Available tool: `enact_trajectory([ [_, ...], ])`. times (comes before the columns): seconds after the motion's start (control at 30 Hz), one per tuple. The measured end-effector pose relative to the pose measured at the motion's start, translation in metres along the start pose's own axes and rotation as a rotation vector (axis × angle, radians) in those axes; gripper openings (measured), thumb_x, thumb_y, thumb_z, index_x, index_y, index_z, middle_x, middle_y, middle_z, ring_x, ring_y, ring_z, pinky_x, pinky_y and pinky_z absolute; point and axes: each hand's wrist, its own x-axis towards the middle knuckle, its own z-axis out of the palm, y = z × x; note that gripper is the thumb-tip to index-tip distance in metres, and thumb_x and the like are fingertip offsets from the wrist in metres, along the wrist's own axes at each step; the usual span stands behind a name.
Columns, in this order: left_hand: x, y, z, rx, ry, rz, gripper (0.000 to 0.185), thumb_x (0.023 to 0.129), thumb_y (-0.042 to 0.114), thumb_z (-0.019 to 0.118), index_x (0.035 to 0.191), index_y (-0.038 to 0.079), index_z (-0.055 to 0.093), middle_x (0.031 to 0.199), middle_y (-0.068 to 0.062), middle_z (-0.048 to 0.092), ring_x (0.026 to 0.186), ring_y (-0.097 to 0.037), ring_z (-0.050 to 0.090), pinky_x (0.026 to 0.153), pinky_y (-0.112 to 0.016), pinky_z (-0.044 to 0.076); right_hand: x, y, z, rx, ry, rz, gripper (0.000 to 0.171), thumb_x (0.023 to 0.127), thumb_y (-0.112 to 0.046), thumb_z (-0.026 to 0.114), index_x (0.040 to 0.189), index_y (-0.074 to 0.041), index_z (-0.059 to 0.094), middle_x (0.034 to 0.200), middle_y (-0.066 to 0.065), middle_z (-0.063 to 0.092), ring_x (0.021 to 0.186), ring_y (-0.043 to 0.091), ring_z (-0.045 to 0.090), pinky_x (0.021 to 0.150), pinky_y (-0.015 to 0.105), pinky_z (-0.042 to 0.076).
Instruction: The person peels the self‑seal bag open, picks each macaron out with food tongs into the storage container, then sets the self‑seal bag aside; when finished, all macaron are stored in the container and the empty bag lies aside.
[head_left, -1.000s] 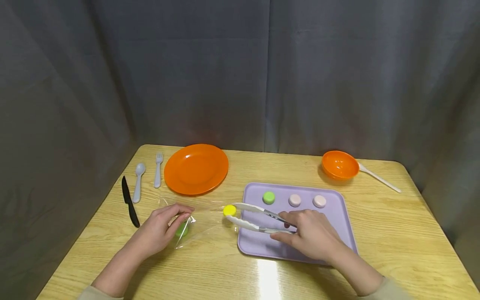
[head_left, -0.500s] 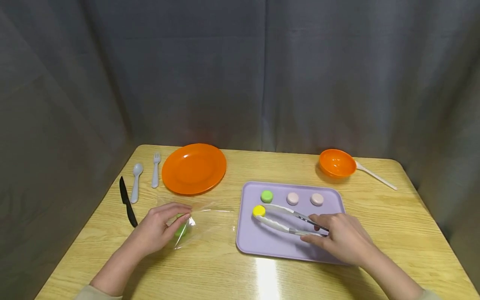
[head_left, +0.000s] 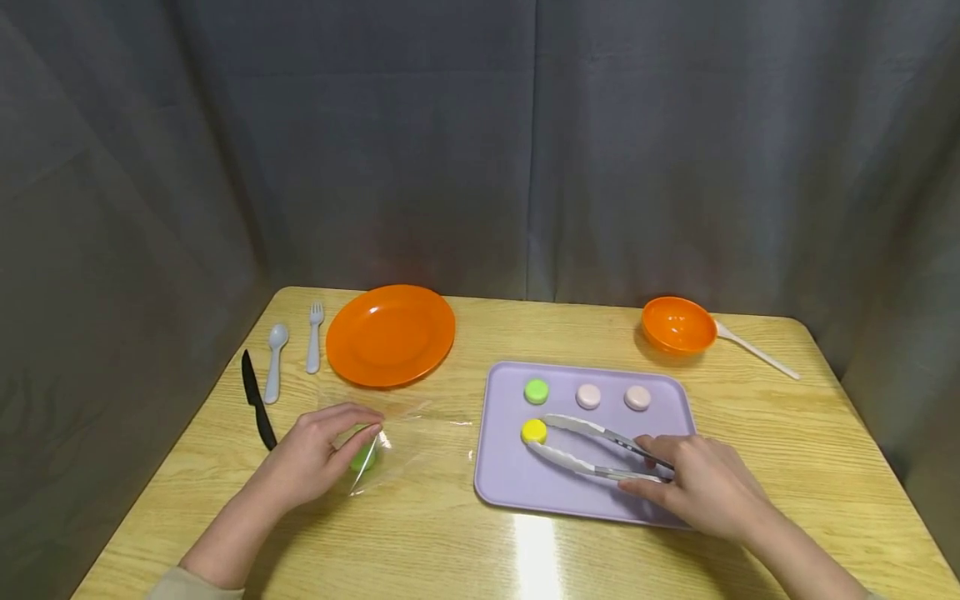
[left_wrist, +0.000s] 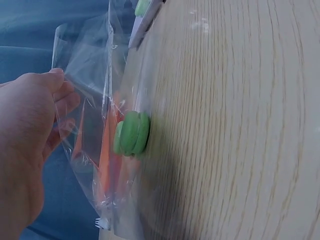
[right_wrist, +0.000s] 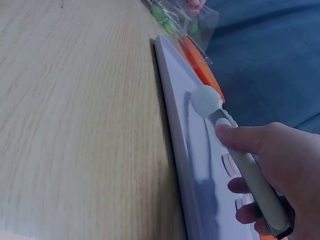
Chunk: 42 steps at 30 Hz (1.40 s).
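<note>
Yellow macaron (head_left: 534,431) moved onto tray (head_left: 510,487) (four there, one bagged).

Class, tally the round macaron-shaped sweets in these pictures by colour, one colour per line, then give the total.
Green: 2, one green sweet on the purple tray, one bagged green sweet in the clear bag under the left hand
Pink: 2, first pink sweet, second pink sweet
Yellow: 1, yellow sweet at the tips of the tongs in the right hand
Total: 5
</note>
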Motion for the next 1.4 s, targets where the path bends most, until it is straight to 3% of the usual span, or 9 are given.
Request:
enact_trajectory([
  [0.13, -0.001, 0.001, -0.001, 0.001, -0.003, -0.014, 0.016, 0.099, 0.009, 0.077, 0.113, 0.017, 0.078, 0.112, 0.008, 0.076, 0.103, -0.013, 0.072, 0.084, -0.036, 0.062, 0.002, -0.002, -0.004, 0.014, -0.004, -0.012, 0.049, 0.083, -0.069, 0.081, 0.106, -0.026, 0.078, 0.08, -0.022, 0.061, 0.066, 0.002, 0.051, 0.056, 0.031, 0.044],
  [0.4, -0.001, 0.003, -0.003, 0.005, -0.009, -0.033, 0.014, 0.1, 0.012, 0.076, 0.113, 0.017, 0.077, 0.113, 0.01, 0.075, 0.104, -0.014, 0.072, 0.08, -0.04, 0.064, 0.019, -0.022, -0.003, 0.115, 0.042, -0.076, 0.034, 0.086, -0.06, 0.083, 0.099, -0.031, 0.074, 0.078, -0.029, 0.056, 0.054, -0.003, 0.04, 0.053, 0.023, 0.036],
  [0.5, -0.001, 0.003, -0.004, 0.004, -0.01, -0.04, 0.014, 0.101, 0.013, 0.076, 0.114, 0.018, 0.077, 0.112, 0.011, 0.075, 0.103, -0.013, 0.072, 0.079, -0.041, 0.064, 0.031, -0.033, 0.001, 0.135, 0.046, -0.12, 0.031, 0.088, -0.059, 0.083, 0.1, -0.031, 0.075, 0.078, -0.029, 0.058, 0.059, -0.003, 0.046, 0.057, 0.025, 0.04],
  [0.7, -0.001, 0.003, -0.004, -0.015, -0.013, -0.048, 0.014, 0.102, 0.013, 0.074, 0.115, 0.019, 0.077, 0.113, 0.011, 0.074, 0.104, -0.012, 0.071, 0.079, -0.042, 0.064, 0.057, -0.056, 0.017, 0.131, 0.02, -0.154, 0.051, 0.089, -0.061, 0.08, 0.12, -0.02, 0.081, 0.097, -0.016, 0.075, 0.08, 0.004, 0.065, 0.069, 0.035, 0.055],
  [0.8, -0.001, 0.004, -0.003, -0.018, -0.025, -0.06, 0.014, 0.103, 0.015, 0.073, 0.115, 0.02, 0.077, 0.113, 0.011, 0.074, 0.105, -0.011, 0.071, 0.082, -0.042, 0.063, 0.068, -0.067, 0.026, 0.129, -0.013, -0.177, 0.051, 0.089, -0.059, 0.081, 0.119, -0.018, 0.081, 0.098, -0.014, 0.076, 0.075, 0.004, 0.062, 0.066, 0.032, 0.053],
  [0.93, -0.001, 0.005, -0.002, -0.038, -0.043, -0.075, 0.013, 0.104, 0.016, 0.072, 0.115, 0.022, 0.076, 0.112, 0.01, 0.075, 0.104, -0.01, 0.07, 0.081, -0.042, 0.063, 0.081, -0.08, 0.035, 0.13, -0.051, -0.217, 0.047, 0.09, -0.057, 0.08, 0.117, -0.019, 0.082, 0.086, -0.016, 0.071, 0.066, 0.004, 0.053, 0.056, 0.028, 0.045],
  [1.13, -0.002, 0.005, -0.001, -0.07, -0.05, -0.092, 0.013, 0.105, 0.014, 0.071, 0.115, 0.022, 0.076, 0.112, 0.009, 0.075, 0.101, -0.009, 0.07, 0.074, -0.035, 0.061, 0.097, -0.092, 0.045, 0.133, -0.069, -0.25, 0.049, 0.092, -0.058, 0.077, 0.119, -0.017, 0.081, 0.091, -0.012, 0.075, 0.066, 0.003, 0.056, 0.055, 0.03, 0.046],
  [1.4, 0.0, 0.006, 0.001, -0.097, -0.076, -0.087, 0.012, 0.106, 0.015, 0.068, 0.116, 0.014, 0.075, 0.113, 0.001, 0.077, 0.104, -0.009, 0.069, 0.084, -0.043, 0.061, 0.116, -0.108, 0.053, 0.139, -0.1, -0.327, 0.039, 0.093, -0.056, 0.078, 0.106, -0.02, 0.079, 0.074, -0.019, 0.055, 0.058, 0.002, 0.047, 0.047, 0.027, 0.039],
])
